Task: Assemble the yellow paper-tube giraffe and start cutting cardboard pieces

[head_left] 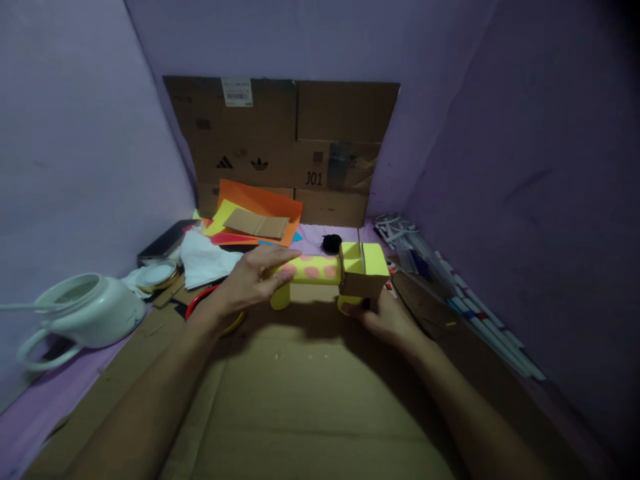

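A yellow paper craft (315,270) is between my hands, just above the cardboard sheet. Its body is a level tube with pinkish-orange spots. On the right end sits a box-shaped part (364,277), yellow on top and bare brown cardboard in front. Short yellow cylinders (281,298) stick down below the tube. My left hand (255,277) is closed round the tube's left end, thumb in front and fingers over the top. Beneath the box part, my right hand (385,319) grips the right-hand yellow cylinder; some of its fingers are hidden.
Scissors with red and yellow handles (197,300) lie by my left forearm. A white teapot-like pot (95,310) stands far left, near a white cloth (205,259). Coloured paper (260,197) leans against an upright cardboard panel (240,133). Striped sticks (487,320) lie along the right wall.
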Available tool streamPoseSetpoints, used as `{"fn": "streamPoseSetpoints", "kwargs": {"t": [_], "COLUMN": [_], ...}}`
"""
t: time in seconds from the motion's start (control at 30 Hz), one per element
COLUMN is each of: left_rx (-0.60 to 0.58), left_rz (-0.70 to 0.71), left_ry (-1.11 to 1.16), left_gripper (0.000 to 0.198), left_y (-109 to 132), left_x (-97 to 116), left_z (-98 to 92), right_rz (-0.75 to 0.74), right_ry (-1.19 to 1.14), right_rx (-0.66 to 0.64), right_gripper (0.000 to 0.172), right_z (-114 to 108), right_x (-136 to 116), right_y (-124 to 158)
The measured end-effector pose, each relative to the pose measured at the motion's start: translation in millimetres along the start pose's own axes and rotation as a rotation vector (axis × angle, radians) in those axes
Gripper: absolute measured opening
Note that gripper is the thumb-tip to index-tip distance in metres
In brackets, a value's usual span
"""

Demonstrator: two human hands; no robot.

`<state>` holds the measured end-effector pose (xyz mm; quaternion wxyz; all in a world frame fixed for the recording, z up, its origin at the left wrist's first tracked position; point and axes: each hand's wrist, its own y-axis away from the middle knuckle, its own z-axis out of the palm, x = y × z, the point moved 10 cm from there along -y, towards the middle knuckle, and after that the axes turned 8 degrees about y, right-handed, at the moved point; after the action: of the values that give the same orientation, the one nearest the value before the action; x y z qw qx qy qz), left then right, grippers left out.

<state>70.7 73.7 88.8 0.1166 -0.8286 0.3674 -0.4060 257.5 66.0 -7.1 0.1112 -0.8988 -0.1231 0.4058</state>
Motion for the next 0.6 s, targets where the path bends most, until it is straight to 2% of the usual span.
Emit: {"fn": "streamPoseSetpoints", "kwargs": {"t": [0.6], "left_rx": [-0.019], "left_rz": [0.009], "left_ry": [-0.018], "left_gripper": [0.033], "left_y": [1.0], "left_x": [1.2], "left_z": [1.6], "right_rz": [0.001], "right_ry": [0.043], "right_rx": [0.005], "right_gripper": [0.029], "right_z": [-1.5], "right_x": [-2.9], "right_y": [0.6]}}
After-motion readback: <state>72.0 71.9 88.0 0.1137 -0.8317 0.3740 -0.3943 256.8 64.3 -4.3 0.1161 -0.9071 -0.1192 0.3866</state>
